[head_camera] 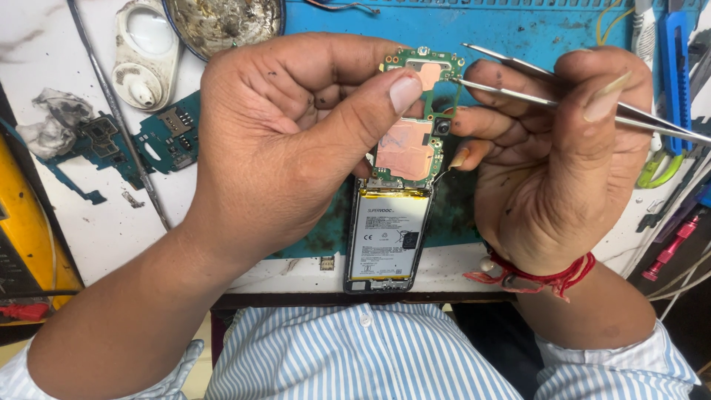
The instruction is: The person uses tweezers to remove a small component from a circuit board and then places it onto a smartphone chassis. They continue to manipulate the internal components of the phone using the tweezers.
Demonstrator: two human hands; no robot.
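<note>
Judging from how things lie, the work is being carried on partway: the phone (386, 244) is already opened, with its back cover off and its white battery (389, 235) exposed, while the green circuit board (415, 122) is being lifted out at the top end and is not yet fully free of the frame. The left hand (296, 141) is being kept clamped on the board's left edge, thumb pressed across it. The right hand (552, 159) is being kept closed on metal tweezers (585, 100), whose tips are being brought to the board's upper right corner. The phone is being held over the desk (96, 230) at its near edge, above the blue mat (518, 30). Its long axis is being kept running from near edge to far edge, the board end pointing away from the person.
</note>
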